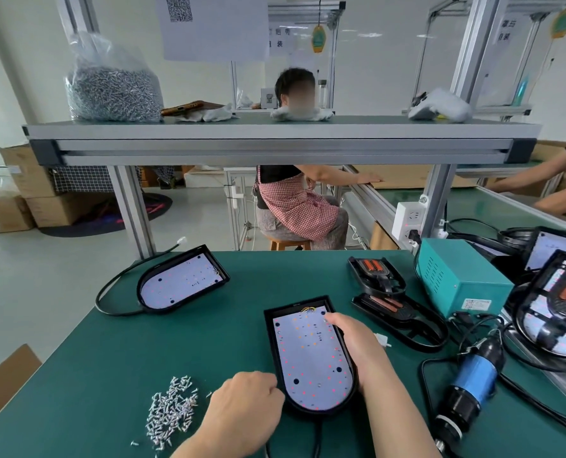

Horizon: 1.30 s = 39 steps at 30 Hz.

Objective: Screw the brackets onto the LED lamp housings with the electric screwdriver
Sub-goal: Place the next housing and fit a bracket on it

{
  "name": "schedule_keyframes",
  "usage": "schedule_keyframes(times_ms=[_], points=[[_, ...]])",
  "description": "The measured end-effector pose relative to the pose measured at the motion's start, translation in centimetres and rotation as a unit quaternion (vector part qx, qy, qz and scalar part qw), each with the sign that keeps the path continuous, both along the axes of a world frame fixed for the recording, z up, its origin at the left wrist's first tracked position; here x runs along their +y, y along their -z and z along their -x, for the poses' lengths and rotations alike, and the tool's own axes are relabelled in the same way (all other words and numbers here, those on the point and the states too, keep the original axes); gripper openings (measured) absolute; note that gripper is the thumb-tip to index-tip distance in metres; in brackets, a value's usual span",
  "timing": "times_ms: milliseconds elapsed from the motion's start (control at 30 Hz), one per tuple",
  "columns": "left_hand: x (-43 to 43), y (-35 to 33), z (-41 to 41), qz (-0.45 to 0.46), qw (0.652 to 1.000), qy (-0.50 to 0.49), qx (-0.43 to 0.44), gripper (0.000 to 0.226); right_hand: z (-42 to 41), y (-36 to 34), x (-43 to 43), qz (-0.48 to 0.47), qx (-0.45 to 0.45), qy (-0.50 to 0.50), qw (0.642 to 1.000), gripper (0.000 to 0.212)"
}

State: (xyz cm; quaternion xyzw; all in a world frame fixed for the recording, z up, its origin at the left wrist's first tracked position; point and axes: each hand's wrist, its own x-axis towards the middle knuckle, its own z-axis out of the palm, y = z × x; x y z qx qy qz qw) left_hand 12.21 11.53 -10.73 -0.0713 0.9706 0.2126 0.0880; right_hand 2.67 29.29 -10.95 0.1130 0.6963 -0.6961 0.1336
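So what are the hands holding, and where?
Right hand grips the lamp housing along its right edge; left hand touches its rounded near-left end.

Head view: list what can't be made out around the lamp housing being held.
- Lamp housing: its right rim is covered by the right hand.
- Left hand: curled knuckles-up at the housing's lower left edge; whether it holds a screw is hidden.
- Electric screwdriver: its tip is cut off by the bottom edge.
- Loose screws: too small to tell type.
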Motion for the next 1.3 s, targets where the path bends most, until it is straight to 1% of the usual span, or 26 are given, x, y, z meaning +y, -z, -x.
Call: schedule_keyframes(times_ms=[67,133,167,233,300,333,433,500,567,633,667,700,767,833,867,933,1000,1067,1167,1233,1300], points=[[-0.2,0.1,0.1,-0.029,0.999,-0.013,0.006,0.026,-0.1,-0.2,0.0,-0.022,0.005,-0.006,1.0,0.026],[-0.4,0.5,0.4,-0.077,0.993,-0.072,0.053,0.028,-0.3,-0.3,0.0,-0.041,0.008,-0.01,0.999,0.03],[-0.4,0.8,0.5,-0.108,0.985,-0.104,0.085,0.027,-0.4,-0.4,0.0,-0.049,0.009,-0.014,0.999,0.029],[-0.3,1.2,0.8,-0.199,0.96,-0.149,0.132,0.025,-0.6,-0.6,-0.2,-0.054,0.011,-0.021,0.998,0.027],[-0.2,1.2,1.4,-0.283,0.934,-0.168,0.143,0.021,-0.8,-0.8,-0.3,-0.048,0.008,-0.03,0.998,0.022],[-0.3,1.2,1.6,-0.307,0.926,-0.171,0.14,0.024,-0.9,-0.9,-0.3,-0.045,0.002,-0.037,0.998,0.019],[-0.7,1.8,2.3,-0.329,0.92,-0.16,0.141,0.024,-1.2,-1.2,-0.4,-0.034,-0.015,-0.043,0.998,0.011],[-0.8,2.2,2.2,-0.318,0.924,-0.148,0.153,0.02,-1.1,-1.3,-0.3,-0.071,-0.006,-0.058,0.996,0.008],[-0.8,2.4,2.2,-0.315,0.923,-0.141,0.17,0.022,-1.2,-1.2,-0.2,-0.12,0.017,-0.072,0.99,0.019],[-0.8,2.7,2.3,-0.323,0.918,-0.136,0.184,0.031,-1.6,-1.3,-0.1,-0.159,0.037,-0.062,0.985,0.042],[-0.8,2.8,2.4,-0.325,0.918,-0.13,0.189,0.039,-1.8,-1.3,0.1,-0.182,0.05,-0.045,0.981,0.048],[-0.8,2.9,2.5,-0.328,0.917,-0.123,0.19,0.047,-1.8,-1.3,0.5,-0.211,0.07,-0.022,0.975,0.047],[-0.9,3.2,2.7,-0.344,0.913,-0.114,0.185,0.064,-1.1,-1.3,1.6,-0.293,0.117,0.027,0.949,0.036],[-1.0,3.4,2.7,-0.367,0.904,-0.108,0.19,0.066,0.4,-1.2,2.9,-0.388,0.15,0.063,0.907,0.022],[-1.0,3.5,2.7,-0.377,0.899,-0.106,0.196,0.064,1.2,-1.3,3.5,-0.428,0.16,0.078,0.886,0.021],[-1.1,3.6,2.7,-0.387,0.893,-0.104,0.205,0.061,2.9,-1.6,4.6,-0.492,0.174,0.09,0.848,0.034],[-1.1,3.6,2.8,-0.396,0.889,-0.099,0.208,0.058,4.6,-1.9,5.6,-0.544,0.161,0.064,0.821,0.047],[-1.0,3.6,2.9,-0.399,0.887,-0.092,0.213,0.055,5.9,-2.0,6.7,-0.588,0.135,0.026,0.797,0.051],[-1.1,3.7,3.0,-0.415,0.878,-0.09,0.221,0.052,6.9,-1.6,7.6,-0.636,0.116,-0.011,0.763,0.043],[-1.1,3.7,3.0,-0.429,0.871,-0.091,0.223,0.051,7.0,-1.0,7.6,-0.648,0.13,0.008,0.75,0.034],[-1.1,3.6,3.1,-0.438,0.865,-0.093,0.226,0.049,6.6,-0.6,7.6,-0.663,0.161,0.046,0.73,0.023]])
